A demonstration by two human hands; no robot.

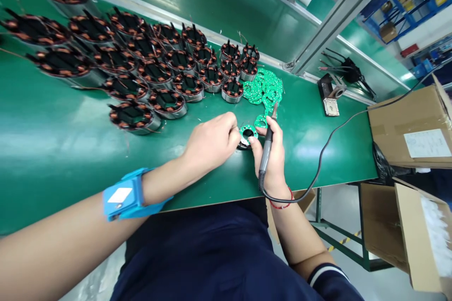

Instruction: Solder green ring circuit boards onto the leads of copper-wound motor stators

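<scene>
A green counter (70, 141) takes up most of the view, with cardboard boxes (409, 122) parked off its right end. A big crowd of copper-wound stators (155, 73) is laid out across the back left, and a heap of green ring boards (264, 87) is piled just beside the nearest ones. A small metal stand (330, 99) is seen further right, near the frame post.

Close to the front edge, one stator (243, 143) is set with a ring board (248, 131) seated on top. The left hand (212, 143), blue strap (123, 195) worn on that wrist, is curled with fingertips pinched at the board's edge; whether a bit of solder is gripped there can't be told. The right hand (271, 160) is wrapped pen-style around a soldering iron (267, 143), tip pointed up toward the board pile, cord (328, 143) trailing off to the right.

Stuff that could go sideways, just guessing: the left fingertips are right beside where the hot tip would be brought down, so a burn looks easy. The cord could get snagged on the counter edge and the iron tugged off its joint. The board could also be shifted if it's only lightly pinned.
</scene>
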